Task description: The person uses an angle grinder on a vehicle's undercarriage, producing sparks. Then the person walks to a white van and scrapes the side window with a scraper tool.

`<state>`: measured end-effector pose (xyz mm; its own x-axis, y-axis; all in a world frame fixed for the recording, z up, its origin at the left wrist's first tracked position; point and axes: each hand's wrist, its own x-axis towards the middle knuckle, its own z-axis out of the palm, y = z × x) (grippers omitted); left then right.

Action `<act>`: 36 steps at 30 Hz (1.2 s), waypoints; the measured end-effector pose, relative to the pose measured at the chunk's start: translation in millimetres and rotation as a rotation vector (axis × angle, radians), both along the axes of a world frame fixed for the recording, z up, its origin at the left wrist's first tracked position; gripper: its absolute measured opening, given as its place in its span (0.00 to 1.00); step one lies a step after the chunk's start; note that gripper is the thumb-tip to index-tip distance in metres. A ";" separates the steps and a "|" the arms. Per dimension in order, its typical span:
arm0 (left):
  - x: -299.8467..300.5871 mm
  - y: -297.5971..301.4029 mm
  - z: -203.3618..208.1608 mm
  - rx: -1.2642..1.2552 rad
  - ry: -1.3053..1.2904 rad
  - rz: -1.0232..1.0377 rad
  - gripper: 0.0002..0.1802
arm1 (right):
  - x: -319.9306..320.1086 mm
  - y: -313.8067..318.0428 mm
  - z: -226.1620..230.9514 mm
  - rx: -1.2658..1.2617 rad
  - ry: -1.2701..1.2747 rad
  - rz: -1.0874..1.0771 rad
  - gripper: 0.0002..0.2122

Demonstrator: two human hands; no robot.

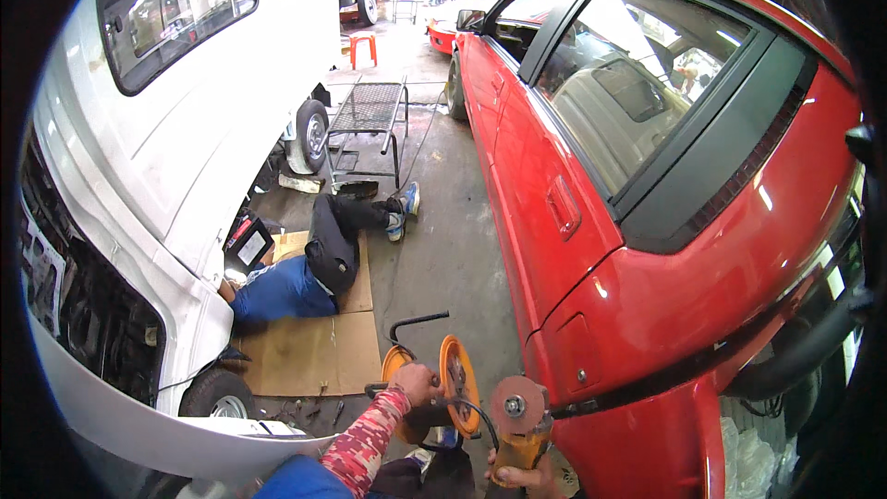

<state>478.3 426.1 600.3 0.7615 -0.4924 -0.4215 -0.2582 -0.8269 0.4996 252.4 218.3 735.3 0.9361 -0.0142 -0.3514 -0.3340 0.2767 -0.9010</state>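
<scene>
My right hand point(527, 479) grips a yellow angle grinder point(520, 425) with a worn round disc facing up, close to the red car's rear corner point(647, 351). My left hand point(418, 384), in a red patterned sleeve, rests on the black handle of an orange cable reel point(455, 377) that stands on the floor between the two vehicles. A black cord runs from the reel toward the grinder.
A white van point(185, 129) fills the left side. A person in a blue shirt and black trousers point(305, 277) lies on cardboard point(314, 351), reaching under the van. A metal mesh rack point(370, 115), an orange stool point(363, 48) and more cars stand farther back.
</scene>
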 end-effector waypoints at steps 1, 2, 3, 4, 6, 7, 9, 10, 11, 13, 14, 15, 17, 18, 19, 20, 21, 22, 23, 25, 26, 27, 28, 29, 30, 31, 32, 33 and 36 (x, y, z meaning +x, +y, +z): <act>7.3 1.0 3.5 -0.008 0.028 0.023 0.20 | 16.3 -1.8 4.2 0.021 0.020 0.049 0.20; 14.3 1.7 5.6 -0.016 -0.049 0.026 0.20 | 28.9 -2.5 9.3 0.041 0.041 0.101 0.21; 23.6 2.3 6.8 -0.017 -0.091 0.048 0.20 | 42.9 -12.1 17.6 0.164 -0.067 0.233 0.26; 31.6 1.8 6.1 -0.013 -0.119 0.084 0.19 | 53.4 -8.8 19.6 0.172 -0.032 0.160 0.27; 51.6 -0.4 3.8 -0.007 -0.170 0.124 0.21 | 77.7 -7.4 22.4 0.186 0.042 0.033 0.28; 62.4 -1.1 2.1 -0.009 -0.181 0.153 0.22 | 93.3 -13.6 23.3 0.204 0.046 0.095 0.29; 88.1 -0.3 1.4 -0.001 -0.206 0.213 0.23 | 131.2 -21.7 22.9 0.256 0.040 0.191 0.31; 100.7 0.5 2.3 -0.008 -0.197 0.227 0.23 | 146.1 -25.2 25.2 0.255 0.054 0.194 0.31; 111.6 1.8 3.5 -0.007 -0.178 0.253 0.23 | 160.5 -29.1 27.0 0.254 0.069 0.199 0.31; 133.3 6.2 10.7 -0.026 -0.177 0.316 0.23 | 188.7 -33.3 34.3 0.230 0.075 0.205 0.31; 142.6 8.3 15.8 -0.047 -0.195 0.358 0.23 | 202.6 -36.6 38.5 0.206 0.068 0.211 0.31; 149.5 9.7 21.1 -0.060 -0.178 0.403 0.22 | 215.0 -40.3 42.6 0.178 0.063 0.215 0.31; 166.3 14.2 34.5 -0.089 -0.235 0.477 0.21 | 239.2 -50.5 50.8 0.184 0.055 0.249 0.32; 172.2 15.9 40.9 -0.098 -0.249 0.508 0.21 | 248.8 -55.3 53.7 0.188 0.048 0.258 0.32; 179.7 18.9 49.2 -0.166 -0.305 0.579 0.20 | 260.3 -58.5 57.3 0.191 0.040 0.257 0.33; 185.5 20.4 56.6 -0.196 -0.329 0.623 0.20 | 269.8 -61.9 60.3 0.196 0.032 0.255 0.33; 192.9 23.7 64.2 -0.210 -0.328 0.672 0.20 | 277.5 -63.6 63.7 0.200 0.023 0.253 0.34; 198.9 26.4 71.9 -0.224 -0.346 0.727 0.21 | 284.8 -65.6 67.7 0.193 0.003 0.237 0.34; 207.0 29.5 79.3 -0.239 -0.371 0.730 0.22 | 291.6 -66.8 71.9 0.186 -0.017 0.226 0.34; 219.2 32.3 94.0 -0.416 -0.384 0.805 0.21 | 304.4 -68.1 81.1 0.187 -0.037 0.178 0.33; 225.6 33.5 101.9 -0.479 -0.385 0.856 0.21 | 309.7 -69.2 86.1 0.197 -0.029 0.149 0.31; 234.2 36.2 110.6 -0.513 -0.371 0.835 0.22 | 317.1 -69.5 89.1 0.210 -0.017 0.134 0.30; 241.2 36.3 119.4 -0.523 -0.250 0.884 0.22 | 324.0 -70.0 90.2 0.208 -0.048 0.122 0.30; 247.4 37.3 128.9 -0.558 -0.186 0.939 0.24 | 333.0 -70.3 89.9 0.213 -0.077 0.125 0.31; 251.4 38.1 138.3 -0.706 -0.170 0.940 0.26 | 343.4 -70.6 87.1 0.221 -0.108 0.133 0.31; 254.7 34.2 147.0 -0.887 -0.138 0.998 0.21 | 355.2 -70.4 82.7 0.243 -0.169 0.150 0.31; 257.2 33.6 154.6 -0.981 0.085 1.061 0.18 | 363.6 -71.0 75.6 0.267 -0.232 0.149 0.32; 261.8 31.6 162.5 -1.063 0.232 1.143 0.15 | 376.9 -70.9 72.0 0.328 -0.201 0.145 0.31; 279.2 35.2 178.0 -1.263 0.336 1.148 0.10 | 413.4 -75.2 68.4 0.375 -0.184 0.115 0.30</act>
